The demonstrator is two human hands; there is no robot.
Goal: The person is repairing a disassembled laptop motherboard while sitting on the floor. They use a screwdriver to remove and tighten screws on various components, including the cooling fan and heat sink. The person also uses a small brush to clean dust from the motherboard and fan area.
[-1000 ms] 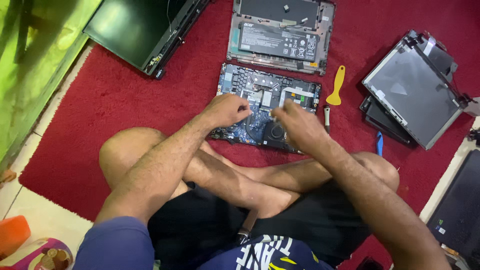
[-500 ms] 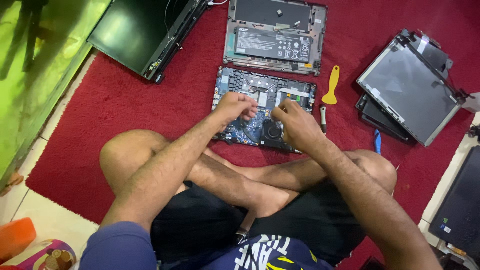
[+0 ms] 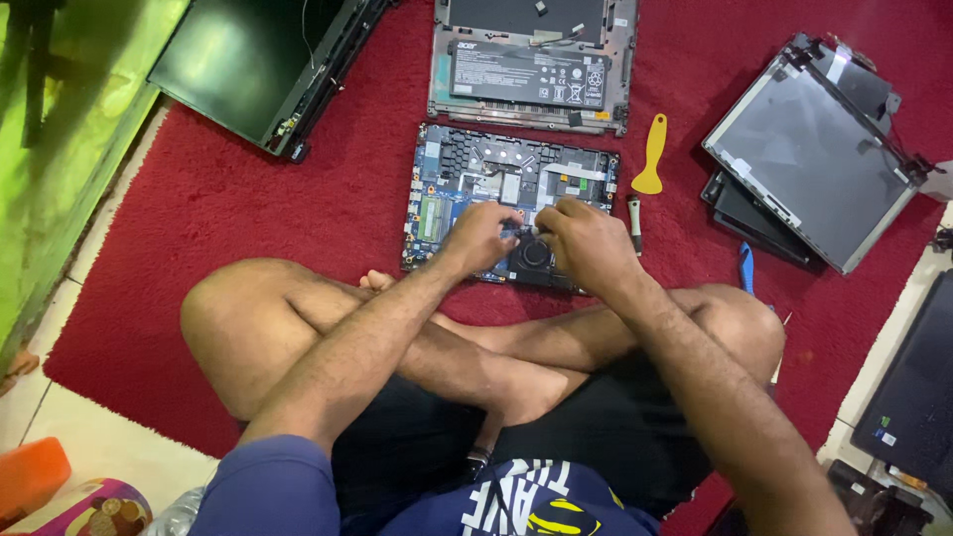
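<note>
Since a second ago: both hands drawn closer together over opened laptop base with blue circuit board (image 3: 467, 184); board itself unmoved on red carpet (image 3: 298, 208).

Left hand (image 3: 483, 236) and right hand (image 3: 586, 243) fingers curled at round black fan (image 3: 531, 256), near board's front edge; whether anything pinched, cannot tell.

Judgement: fine work centred on fan area.

Yellow plastic pry tool (image 3: 650, 156) just right of board; grey laptop shell with black battery (image 3: 531, 65) just beyond it.

Two hands (image 3: 481, 236), one motherboard (image 3: 467, 174)
</note>
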